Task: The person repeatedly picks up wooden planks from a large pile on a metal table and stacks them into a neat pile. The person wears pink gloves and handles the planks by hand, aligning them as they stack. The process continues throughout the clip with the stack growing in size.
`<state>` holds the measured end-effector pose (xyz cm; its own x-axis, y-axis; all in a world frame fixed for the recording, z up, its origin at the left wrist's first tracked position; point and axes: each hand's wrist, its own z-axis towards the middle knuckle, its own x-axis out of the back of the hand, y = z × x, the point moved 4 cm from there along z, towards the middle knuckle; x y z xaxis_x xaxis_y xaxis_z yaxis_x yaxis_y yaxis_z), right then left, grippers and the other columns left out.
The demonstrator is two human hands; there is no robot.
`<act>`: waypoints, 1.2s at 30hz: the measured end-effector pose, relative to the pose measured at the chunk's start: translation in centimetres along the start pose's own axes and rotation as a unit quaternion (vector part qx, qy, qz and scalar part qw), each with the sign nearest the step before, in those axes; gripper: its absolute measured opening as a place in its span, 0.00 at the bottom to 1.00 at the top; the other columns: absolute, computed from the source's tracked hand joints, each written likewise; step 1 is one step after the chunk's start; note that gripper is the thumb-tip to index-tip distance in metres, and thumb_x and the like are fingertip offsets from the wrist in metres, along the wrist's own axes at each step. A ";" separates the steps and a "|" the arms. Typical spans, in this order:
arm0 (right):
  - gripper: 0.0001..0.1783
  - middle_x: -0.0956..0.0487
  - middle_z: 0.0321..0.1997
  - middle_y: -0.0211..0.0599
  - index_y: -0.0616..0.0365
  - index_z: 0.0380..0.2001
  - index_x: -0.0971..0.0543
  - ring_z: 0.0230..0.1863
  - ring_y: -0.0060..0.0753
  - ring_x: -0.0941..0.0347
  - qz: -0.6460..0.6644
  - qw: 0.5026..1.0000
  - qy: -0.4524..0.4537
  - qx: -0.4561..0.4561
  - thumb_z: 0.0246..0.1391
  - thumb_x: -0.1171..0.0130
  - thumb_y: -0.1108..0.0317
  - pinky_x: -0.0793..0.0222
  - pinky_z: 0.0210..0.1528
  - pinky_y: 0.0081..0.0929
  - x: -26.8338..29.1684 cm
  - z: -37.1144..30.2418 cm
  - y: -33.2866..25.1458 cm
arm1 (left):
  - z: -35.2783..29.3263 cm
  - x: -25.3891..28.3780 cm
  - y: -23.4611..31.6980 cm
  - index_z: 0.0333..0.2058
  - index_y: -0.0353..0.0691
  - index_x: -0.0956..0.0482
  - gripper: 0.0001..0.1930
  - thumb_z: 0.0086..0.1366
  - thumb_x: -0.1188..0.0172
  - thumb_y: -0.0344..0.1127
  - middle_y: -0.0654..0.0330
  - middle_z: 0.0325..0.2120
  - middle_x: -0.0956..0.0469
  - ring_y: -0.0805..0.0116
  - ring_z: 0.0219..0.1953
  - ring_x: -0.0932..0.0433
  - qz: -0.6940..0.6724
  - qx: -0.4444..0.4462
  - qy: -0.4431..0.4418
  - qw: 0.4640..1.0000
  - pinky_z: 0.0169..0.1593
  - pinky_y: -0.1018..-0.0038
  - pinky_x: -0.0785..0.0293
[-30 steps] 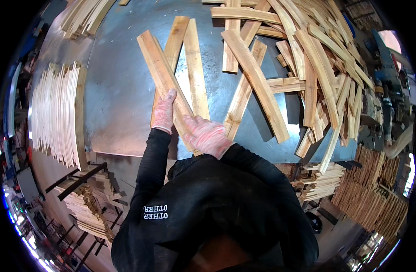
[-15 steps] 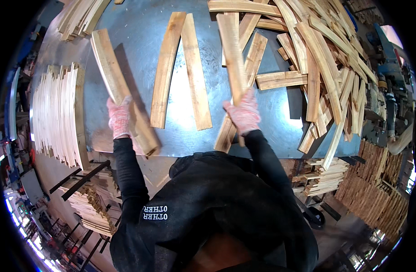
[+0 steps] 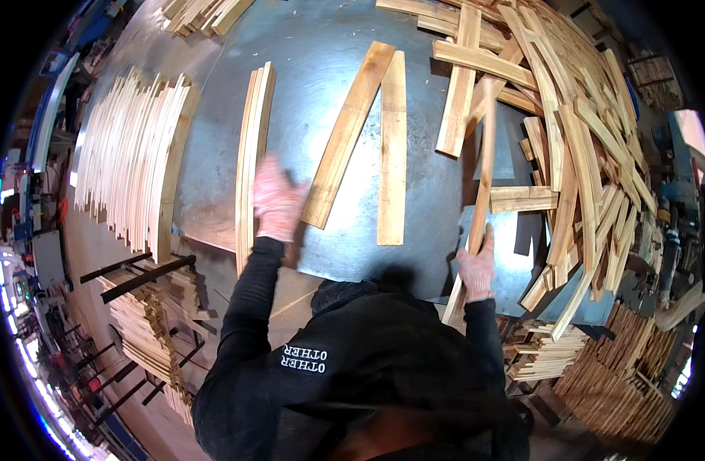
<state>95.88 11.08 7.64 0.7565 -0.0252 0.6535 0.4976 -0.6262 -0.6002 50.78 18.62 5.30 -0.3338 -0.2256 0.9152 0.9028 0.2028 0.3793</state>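
Note:
My left hand, in a pink-and-white work glove, is blurred, its fingers stretched out and thumb apart. It lies against the right side of a few wooden slats standing on edge together. My right hand, gloved alike, grips the near part of a long wooden board turned on edge, one finger pointing up along it. Between my hands, a tilted board and a straighter board lie flat on the metal table.
A tight row of slats on edge stands at the left, with another bundle at the far left. A loose heap of boards covers the right side. Stacked wood lies on a rack below left, and more stacks at lower right.
The view has shifted left. The board in my left hand now stands on edge with the slats, and that hand has opened. My right hand's board has turned on edge and moved right.

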 end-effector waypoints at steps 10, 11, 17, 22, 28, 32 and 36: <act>0.41 0.21 0.43 0.38 0.62 0.67 0.39 0.38 0.29 0.25 0.250 0.955 -0.053 0.148 0.48 0.40 0.76 0.25 0.38 0.26 -0.2 1.2 -4.4 | 1.1 -2.4 6.7 0.52 0.32 0.30 0.42 0.45 0.26 0.54 0.40 0.42 0.22 0.49 0.48 0.21 -0.056 0.144 -0.333 0.930 0.51 0.60 0.25; 0.40 0.22 0.42 0.38 0.62 0.67 0.40 0.37 0.29 0.25 0.239 0.958 -0.057 0.146 0.48 0.41 0.76 0.25 0.38 0.26 -0.8 1.6 -6.0 | 1.4 -2.9 5.8 0.49 0.31 0.25 0.38 0.45 0.26 0.53 0.42 0.38 0.20 0.51 0.44 0.20 -0.124 0.184 -0.361 0.906 0.50 0.63 0.25; 0.48 0.29 0.59 0.55 0.59 0.69 0.43 0.53 0.48 0.25 -0.102 0.927 0.111 0.344 0.46 0.34 0.64 0.27 0.55 0.42 -12.3 4.7 -12.1 | -1.3 -2.0 5.8 0.47 0.34 0.20 0.29 0.60 0.35 0.55 0.51 0.36 0.17 0.60 0.37 0.19 -0.313 0.198 -0.286 0.884 0.46 0.65 0.23; 0.63 0.43 0.71 0.60 0.51 0.74 0.56 0.64 0.62 0.35 -0.306 0.925 -0.041 0.222 0.44 0.27 0.51 0.33 0.62 0.48 -15.6 0.3 -14.7 | -2.6 6.9 -0.7 0.41 0.39 0.20 0.24 0.63 0.41 0.57 0.50 0.32 0.18 0.52 0.35 0.18 -0.180 0.227 -0.125 0.949 0.42 0.59 0.23; 0.68 0.39 0.68 0.61 0.52 0.75 0.60 0.63 0.60 0.32 -0.241 0.956 -0.071 0.151 0.39 0.24 0.58 0.32 0.62 0.46 -16.1 1.8 -14.1 | -0.8 13.0 -13.9 0.46 0.43 0.23 0.23 0.62 0.39 0.56 0.48 0.46 0.20 0.45 0.49 0.22 0.172 0.188 -0.095 0.962 0.47 0.52 0.26; 0.64 0.26 0.57 0.54 0.58 0.74 0.58 0.53 0.51 0.24 0.064 0.969 -0.208 0.121 0.41 0.27 0.64 0.28 0.59 0.40 -14.2 3.9 -11.1 | -1.4 11.5 -16.1 0.38 0.44 0.22 0.16 0.63 0.41 0.51 0.50 0.41 0.18 0.46 0.44 0.21 0.101 0.217 -0.057 0.969 0.46 0.54 0.26; 0.42 0.20 0.51 0.49 0.71 0.65 0.38 0.48 0.43 0.21 0.393 0.834 -0.387 0.014 0.49 0.34 0.68 0.26 0.57 0.36 -12.2 4.7 -7.3 | -3.4 9.6 -19.8 0.44 0.46 0.20 0.19 0.64 0.44 0.53 0.53 0.39 0.16 0.46 0.43 0.20 -0.193 0.269 -0.046 0.942 0.46 0.55 0.26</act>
<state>85.06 19.58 1.89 0.8951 0.0980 -0.4349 -0.2805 -0.6346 -0.7202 30.62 9.21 6.12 -0.6538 -0.3021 0.6937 0.4495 0.5825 0.6773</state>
